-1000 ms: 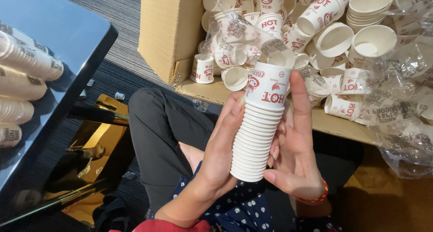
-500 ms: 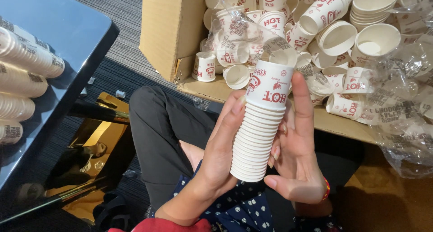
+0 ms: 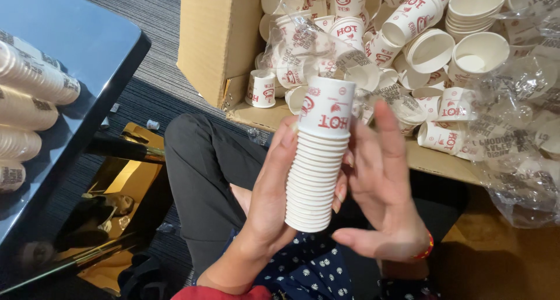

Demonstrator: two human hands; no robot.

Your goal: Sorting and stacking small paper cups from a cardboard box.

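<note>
A nested stack of white paper cups with red print stands upside down between my two hands, over my lap. My left hand grips the stack along its left side, fingers reaching up to the top cup. On the stack's right is my right hand, fingers spread and lifted, only some fingertips near the lower cups. A red band circles my right wrist.
An open cardboard box ahead is full of loose paper cups and crumpled clear plastic wrap. A dark glossy table on the left carries wrapped sleeves of cups lying on their sides. Grey carpet lies between.
My right hand has loosened from the stack, its fingers opening and rising. The left hand and the stack have stayed almost where they were.
</note>
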